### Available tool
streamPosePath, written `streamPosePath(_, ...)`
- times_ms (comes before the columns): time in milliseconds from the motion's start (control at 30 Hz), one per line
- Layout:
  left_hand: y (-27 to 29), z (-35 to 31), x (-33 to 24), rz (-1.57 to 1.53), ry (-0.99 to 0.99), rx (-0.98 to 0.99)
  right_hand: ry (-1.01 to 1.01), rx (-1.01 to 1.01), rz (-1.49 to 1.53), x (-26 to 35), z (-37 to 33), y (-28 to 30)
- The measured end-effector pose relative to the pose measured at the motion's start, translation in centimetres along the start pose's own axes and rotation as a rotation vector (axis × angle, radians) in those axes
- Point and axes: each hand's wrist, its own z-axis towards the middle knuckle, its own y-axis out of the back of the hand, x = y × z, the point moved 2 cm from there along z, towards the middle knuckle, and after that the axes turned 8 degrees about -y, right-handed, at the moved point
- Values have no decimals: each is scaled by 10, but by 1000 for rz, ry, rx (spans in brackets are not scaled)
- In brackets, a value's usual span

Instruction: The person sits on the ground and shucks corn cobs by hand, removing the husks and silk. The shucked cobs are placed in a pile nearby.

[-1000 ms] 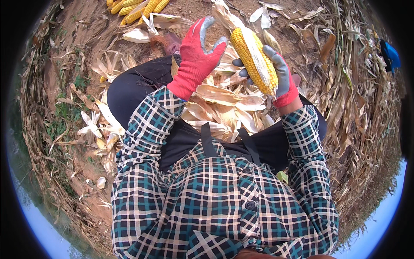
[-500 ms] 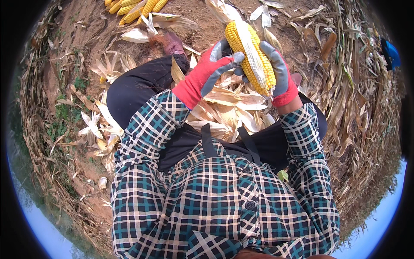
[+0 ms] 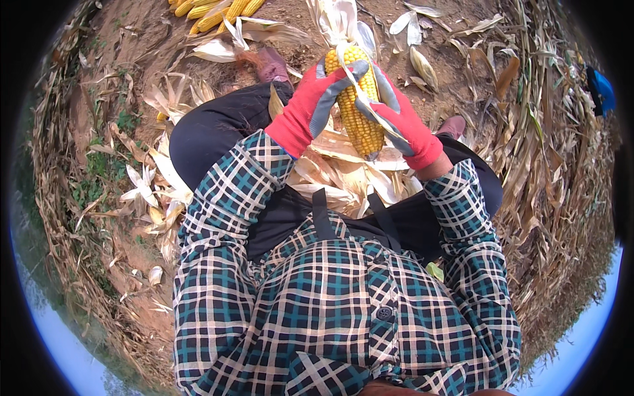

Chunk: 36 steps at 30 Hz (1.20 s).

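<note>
A yellow ear of corn [image 3: 360, 122] is held between my two gloved hands, its tip pointing down toward me. Pale husk [image 3: 335, 23] is peeled back at its far end, and a narrow strip of it runs down over the kernels. My left hand [image 3: 316, 99], in a red and grey glove, wraps the ear's left side with the thumb across the front. My right hand [image 3: 403, 122], gloved alike, grips from the right, its thumb and fingers at the husk strip. Some fingers of both hands are hidden behind the ear.
Loose dry husks [image 3: 343, 171] lie between my bent legs. Several husked ears [image 3: 214, 12] are piled at the far left. A single small husk-covered ear [image 3: 424, 69] lies on the soil beyond my right hand. Dry stalks [image 3: 541, 158] cover the right side.
The ear has turned and shifted left, so more bare kernels face up. My right hand has moved from the ear's right edge onto its front, at the husk strip.
</note>
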Motion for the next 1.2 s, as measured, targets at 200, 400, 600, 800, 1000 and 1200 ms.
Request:
streamPosePath(200,9,11,5,254,-137,-121,440,-394,-704,25,-6,13)
streamPosePath(400,11,2,4,561,-39,-7,425,-355,-773,50,-15,11)
streamPosePath(600,-2,-8,11,767,-53,315,592,-140,-845,41,-11,7)
streamPosePath(800,-11,-15,7,437,111,243,236,-126,-239,39,-9,11)
streamPosePath(1000,-9,-16,14,443,127,244,-84,-224,153,27,-1,17)
streamPosePath(1200,-16,-23,9,-9,217,175,65,197,982,32,1,26)
